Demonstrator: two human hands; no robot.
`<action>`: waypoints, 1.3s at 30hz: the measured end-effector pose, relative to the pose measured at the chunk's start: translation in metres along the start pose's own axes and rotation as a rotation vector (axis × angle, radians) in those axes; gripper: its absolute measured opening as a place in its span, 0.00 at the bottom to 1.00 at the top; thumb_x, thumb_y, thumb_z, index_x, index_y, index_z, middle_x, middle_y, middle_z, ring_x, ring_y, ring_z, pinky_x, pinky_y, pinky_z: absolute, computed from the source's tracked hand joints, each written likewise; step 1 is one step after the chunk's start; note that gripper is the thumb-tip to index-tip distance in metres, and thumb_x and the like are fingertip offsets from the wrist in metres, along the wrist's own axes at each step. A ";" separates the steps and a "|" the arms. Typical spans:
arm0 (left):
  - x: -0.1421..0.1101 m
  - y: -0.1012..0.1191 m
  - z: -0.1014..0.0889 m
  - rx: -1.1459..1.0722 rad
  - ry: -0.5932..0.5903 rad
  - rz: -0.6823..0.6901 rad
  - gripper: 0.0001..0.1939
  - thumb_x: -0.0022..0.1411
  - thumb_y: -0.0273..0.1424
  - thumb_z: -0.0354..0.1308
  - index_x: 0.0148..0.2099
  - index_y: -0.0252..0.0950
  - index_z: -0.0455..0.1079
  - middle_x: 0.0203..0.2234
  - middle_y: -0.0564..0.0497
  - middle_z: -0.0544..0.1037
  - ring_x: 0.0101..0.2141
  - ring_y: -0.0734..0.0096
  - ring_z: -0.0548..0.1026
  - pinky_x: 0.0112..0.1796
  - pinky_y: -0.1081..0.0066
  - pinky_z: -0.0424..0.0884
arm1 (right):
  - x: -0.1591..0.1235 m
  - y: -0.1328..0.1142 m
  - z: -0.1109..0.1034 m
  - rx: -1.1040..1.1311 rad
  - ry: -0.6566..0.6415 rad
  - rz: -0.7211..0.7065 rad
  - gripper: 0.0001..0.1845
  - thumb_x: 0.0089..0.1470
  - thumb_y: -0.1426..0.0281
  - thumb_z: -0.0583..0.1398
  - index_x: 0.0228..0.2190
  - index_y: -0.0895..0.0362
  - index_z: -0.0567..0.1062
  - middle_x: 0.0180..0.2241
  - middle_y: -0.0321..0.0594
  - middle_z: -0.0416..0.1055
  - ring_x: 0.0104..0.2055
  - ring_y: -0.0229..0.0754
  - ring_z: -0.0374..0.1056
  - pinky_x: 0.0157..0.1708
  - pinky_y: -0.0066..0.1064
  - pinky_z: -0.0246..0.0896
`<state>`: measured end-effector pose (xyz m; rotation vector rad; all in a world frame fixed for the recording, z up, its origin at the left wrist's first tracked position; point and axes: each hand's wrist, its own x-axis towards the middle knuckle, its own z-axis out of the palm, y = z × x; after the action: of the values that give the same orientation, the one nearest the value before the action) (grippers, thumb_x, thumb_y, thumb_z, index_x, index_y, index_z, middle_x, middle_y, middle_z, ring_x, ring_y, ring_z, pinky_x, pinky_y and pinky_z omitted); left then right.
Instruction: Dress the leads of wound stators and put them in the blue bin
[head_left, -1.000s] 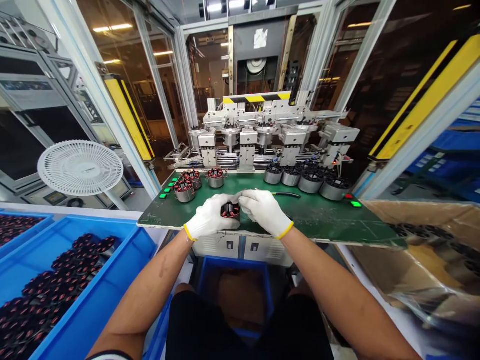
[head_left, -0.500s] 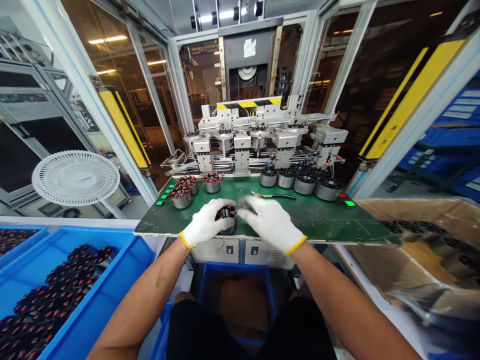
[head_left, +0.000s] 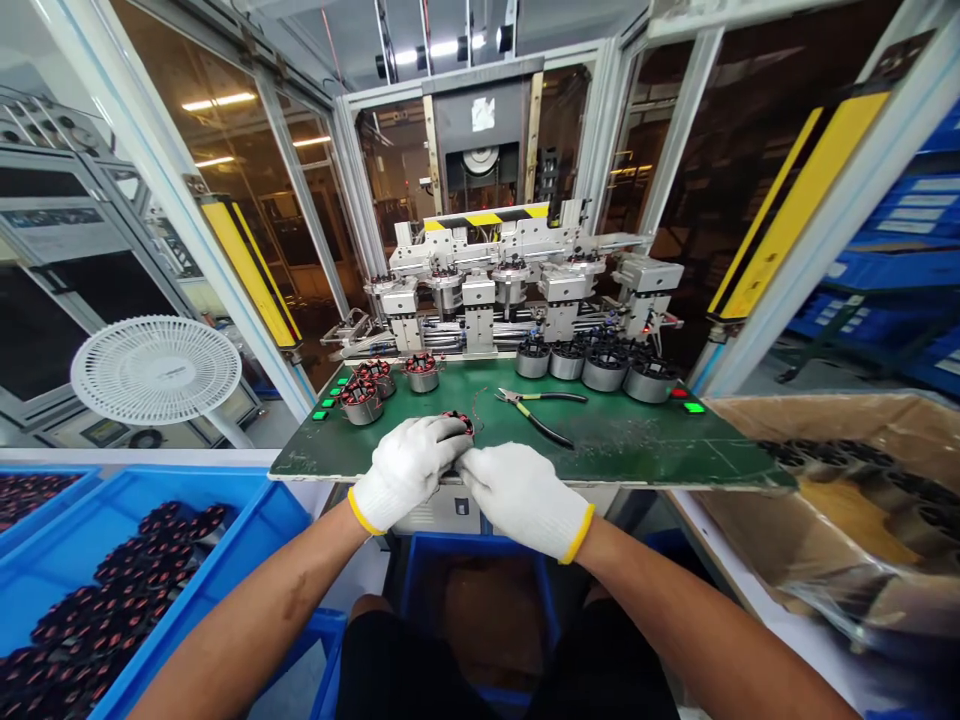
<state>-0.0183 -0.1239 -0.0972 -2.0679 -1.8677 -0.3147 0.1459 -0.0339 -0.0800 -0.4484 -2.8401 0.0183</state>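
While pliers (head_left: 517, 400) lie well clear on the green bench (head_left: 637, 440), the left hand (head_left: 409, 468) and right hand (head_left: 525, 500) have closed together near its front edge, gloved fingers (head_left: 442, 432) curled tightly around a wound stator (head_left: 457, 420), now nearly hidden.

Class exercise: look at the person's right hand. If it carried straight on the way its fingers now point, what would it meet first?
Most likely the wound stator under the left hand. The fingers of the right hand end right beside it, though they may meet the left hand first; depth is unclear from this view.
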 end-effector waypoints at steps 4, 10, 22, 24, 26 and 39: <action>0.000 0.005 0.005 0.074 0.038 -0.084 0.15 0.64 0.29 0.47 0.48 0.41 0.72 0.49 0.45 0.74 0.49 0.58 0.71 0.46 0.60 0.68 | 0.003 0.017 -0.014 0.185 0.188 -0.186 0.18 0.65 0.65 0.46 0.48 0.55 0.72 0.43 0.43 0.74 0.44 0.44 0.70 0.43 0.33 0.60; 0.001 0.008 0.003 0.004 0.049 -0.083 0.17 0.68 0.31 0.43 0.52 0.44 0.70 0.52 0.48 0.72 0.50 0.60 0.70 0.46 0.61 0.67 | 0.002 0.038 0.018 0.012 0.141 -0.105 0.23 0.64 0.72 0.44 0.59 0.58 0.60 0.56 0.50 0.63 0.50 0.45 0.67 0.43 0.32 0.61; -0.005 0.031 -0.028 0.075 -0.259 0.143 0.16 0.62 0.24 0.45 0.46 0.38 0.71 0.41 0.45 0.77 0.36 0.61 0.74 0.35 0.63 0.67 | 0.018 0.034 0.035 -0.251 0.024 0.096 0.19 0.63 0.69 0.45 0.51 0.53 0.67 0.35 0.45 0.70 0.33 0.46 0.69 0.28 0.30 0.52; -0.007 0.028 -0.029 -0.034 -0.186 0.064 0.15 0.62 0.26 0.46 0.46 0.39 0.71 0.39 0.47 0.78 0.37 0.61 0.75 0.37 0.64 0.68 | 0.020 0.034 0.035 -0.250 0.030 0.104 0.17 0.62 0.70 0.46 0.48 0.54 0.68 0.34 0.45 0.71 0.34 0.47 0.70 0.29 0.30 0.53; -0.006 0.023 -0.032 -0.224 -0.084 -0.105 0.13 0.63 0.29 0.46 0.44 0.41 0.71 0.37 0.51 0.79 0.38 0.66 0.75 0.38 0.68 0.68 | 0.020 0.033 0.035 -0.243 0.027 0.097 0.15 0.61 0.72 0.46 0.43 0.55 0.69 0.33 0.45 0.71 0.34 0.48 0.70 0.30 0.31 0.54; 0.080 0.029 -0.048 -0.220 -0.245 -0.426 0.12 0.58 0.32 0.51 0.39 0.40 0.76 0.35 0.50 0.79 0.37 0.61 0.76 0.34 0.68 0.69 | 0.000 -0.014 0.046 -0.203 -0.057 0.098 0.11 0.51 0.78 0.52 0.37 0.63 0.70 0.27 0.50 0.70 0.29 0.52 0.71 0.28 0.38 0.62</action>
<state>0.0226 -0.0712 -0.0253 -1.8902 -2.5277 -0.3985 0.1293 -0.0456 -0.1237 -0.6384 -2.8856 -0.2443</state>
